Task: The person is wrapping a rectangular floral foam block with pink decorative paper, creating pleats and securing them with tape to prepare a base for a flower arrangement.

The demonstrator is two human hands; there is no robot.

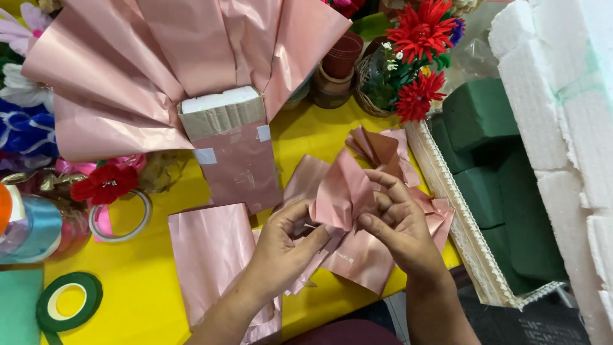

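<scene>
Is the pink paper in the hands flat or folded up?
Folded: the pink paper is pinched into gathered pleats between the left hand and right hand.

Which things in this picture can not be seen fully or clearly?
- Folded pink paper, head view: its lower part is covered by the left hand and right hand.
- Pink sheet: its bottom corner is covered by the left forearm.
- Green tape roll: its lower end is cut by the bottom edge.
- Red flowers: the top is cut by the upper edge.
- White foam blocks: cut by the right edge.
</scene>
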